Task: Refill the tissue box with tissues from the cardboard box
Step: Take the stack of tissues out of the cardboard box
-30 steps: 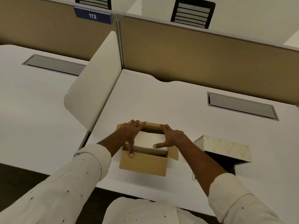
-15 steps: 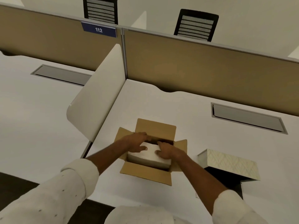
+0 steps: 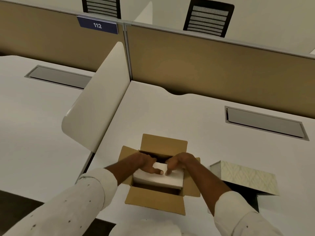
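A brown cardboard box stands open on the white desk, its flaps spread outward. Inside it lies a white stack of tissues, tilted with its far side raised. My left hand grips the stack's far left edge, thumb resting on top. My right hand grips the far right edge the same way. To the right of the box sits the cream patterned tissue box, with a dark opening showing below its lid.
A white curved divider rises left of the box. A tan partition wall closes the desk's far side, with a grey cable tray in the desk. Two black chairs stand beyond the partition.
The box flaps went from being held near shut to spread open. Both hands reached in, closed on the tissue stack, and its far side has lifted slightly.
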Available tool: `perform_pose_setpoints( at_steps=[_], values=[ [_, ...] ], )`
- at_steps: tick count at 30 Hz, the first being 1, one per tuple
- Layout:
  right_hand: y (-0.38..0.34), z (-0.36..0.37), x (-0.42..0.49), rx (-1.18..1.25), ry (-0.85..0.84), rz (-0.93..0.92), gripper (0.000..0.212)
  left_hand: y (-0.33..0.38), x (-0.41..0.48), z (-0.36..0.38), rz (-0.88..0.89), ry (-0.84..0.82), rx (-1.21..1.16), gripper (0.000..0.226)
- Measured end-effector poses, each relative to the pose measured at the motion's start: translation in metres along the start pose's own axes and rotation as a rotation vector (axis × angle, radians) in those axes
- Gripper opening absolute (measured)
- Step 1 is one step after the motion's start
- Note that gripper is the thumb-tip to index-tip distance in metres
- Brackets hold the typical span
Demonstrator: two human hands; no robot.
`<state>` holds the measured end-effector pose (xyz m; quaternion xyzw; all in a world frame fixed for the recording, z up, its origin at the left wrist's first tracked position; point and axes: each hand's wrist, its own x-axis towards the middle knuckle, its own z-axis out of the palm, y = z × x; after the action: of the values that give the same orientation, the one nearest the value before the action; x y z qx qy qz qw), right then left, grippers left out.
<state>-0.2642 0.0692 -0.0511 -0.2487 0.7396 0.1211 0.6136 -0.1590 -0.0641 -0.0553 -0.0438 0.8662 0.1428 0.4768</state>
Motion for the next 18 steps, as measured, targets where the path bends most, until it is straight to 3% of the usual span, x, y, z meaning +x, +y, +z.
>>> perform_pose_setpoints(
  at_steps=[4, 11, 14, 18],
  values=[
    [0.003, 0.011, 0.008, -0.001, -0.094, -0.016, 0.071, 0.001, 0.002, 0.015, 0.055, -0.041, -0.043, 0.094],
    [0.001, 0.013, 0.013, -0.134, -0.059, -0.075, 0.076, -0.001, 0.008, 0.006, 0.041, -0.213, -0.081, 0.094],
    [0.001, 0.013, 0.010, -0.153, -0.048, -0.099, 0.078, -0.003, 0.010, 0.007, 0.055, -0.192, -0.046, 0.091],
    [0.001, 0.010, 0.004, -0.135, -0.009, -0.148, 0.077, -0.008, 0.004, 0.001, 0.141, -0.044, -0.019, 0.090]
  ],
)
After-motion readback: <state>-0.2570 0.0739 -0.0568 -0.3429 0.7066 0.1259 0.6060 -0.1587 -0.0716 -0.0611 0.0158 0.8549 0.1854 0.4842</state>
